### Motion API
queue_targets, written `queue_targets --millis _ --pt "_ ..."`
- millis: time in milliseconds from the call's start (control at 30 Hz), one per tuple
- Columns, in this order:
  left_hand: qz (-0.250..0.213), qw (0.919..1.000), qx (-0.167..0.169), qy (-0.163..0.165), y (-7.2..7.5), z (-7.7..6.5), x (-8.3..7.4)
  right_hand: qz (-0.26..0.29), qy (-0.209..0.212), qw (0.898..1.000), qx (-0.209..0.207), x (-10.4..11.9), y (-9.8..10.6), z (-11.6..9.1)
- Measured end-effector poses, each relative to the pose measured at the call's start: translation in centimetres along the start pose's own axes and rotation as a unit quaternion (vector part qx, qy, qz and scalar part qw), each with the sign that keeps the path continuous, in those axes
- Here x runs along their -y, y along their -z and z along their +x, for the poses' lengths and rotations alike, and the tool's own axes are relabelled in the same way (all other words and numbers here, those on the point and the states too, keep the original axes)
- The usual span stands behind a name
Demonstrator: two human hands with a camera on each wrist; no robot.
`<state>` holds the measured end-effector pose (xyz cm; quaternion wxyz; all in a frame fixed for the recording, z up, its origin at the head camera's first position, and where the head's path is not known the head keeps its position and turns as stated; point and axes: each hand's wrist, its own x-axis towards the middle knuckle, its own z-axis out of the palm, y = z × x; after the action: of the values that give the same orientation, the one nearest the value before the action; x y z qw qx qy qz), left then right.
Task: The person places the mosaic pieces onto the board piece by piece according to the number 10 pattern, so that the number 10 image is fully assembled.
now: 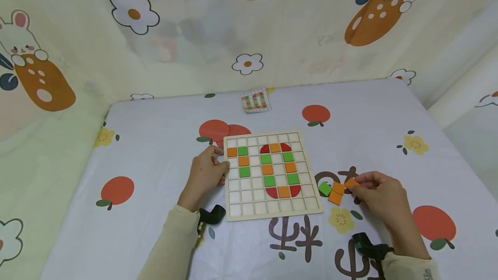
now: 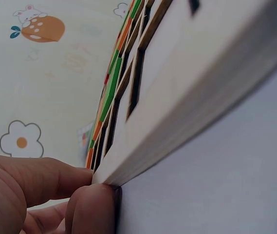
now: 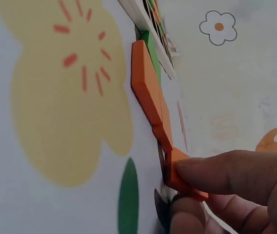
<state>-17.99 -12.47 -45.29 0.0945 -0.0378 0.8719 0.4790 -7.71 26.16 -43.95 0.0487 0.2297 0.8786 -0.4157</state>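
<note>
A wooden grid board (image 1: 239,212) lies on the table, with orange, green and red tiles set in some of its cells. My left hand (image 1: 205,172) touches the board's left edge, thumb and fingers at the rim; in the left wrist view the thumb and a finger (image 2: 55,180) meet that edge. To the right of the board, my right hand (image 1: 383,193) pinches an orange tile (image 1: 351,182) between thumb and fingers. Beside it lie two loose orange tiles (image 1: 335,198) and a green tile (image 1: 325,189), close to the board's right edge.
Behind the board, a small printed pattern card (image 1: 256,100) lies near the table's back edge. A printed cloth (image 1: 163,245) covers the table, and a patterned curtain (image 1: 194,55) hangs behind it. Each wrist carries a black camera mount (image 1: 212,214).
</note>
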Motion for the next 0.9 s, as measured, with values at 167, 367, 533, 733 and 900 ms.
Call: queue_targets --millis 167,367,533,733,900 --pt "0.001 1.0 0.001 -0.003 0.1 0.0 -0.1 0.06 -0.016 0.998 -0.002 0.1 -0.2 0.2" --pt "0.003 0.9999 -0.003 -0.013 0.1 0.0 0.0 0.107 0.012 0.994 -0.004 0.8 -0.8 0.3" --pt "0.001 0.9999 -0.001 -0.01 0.1 0.0 0.0 0.128 0.043 0.99 0.036 2.1 -1.8 0.1" --pt "-0.005 1.0 0.0 -0.008 0.2 0.0 -0.1 0.131 0.057 0.986 0.086 4.2 -3.6 -0.1" --pt "-0.008 0.9999 0.001 -0.012 0.1 0.1 0.1 0.147 0.07 0.977 0.136 5.8 -5.5 0.1"
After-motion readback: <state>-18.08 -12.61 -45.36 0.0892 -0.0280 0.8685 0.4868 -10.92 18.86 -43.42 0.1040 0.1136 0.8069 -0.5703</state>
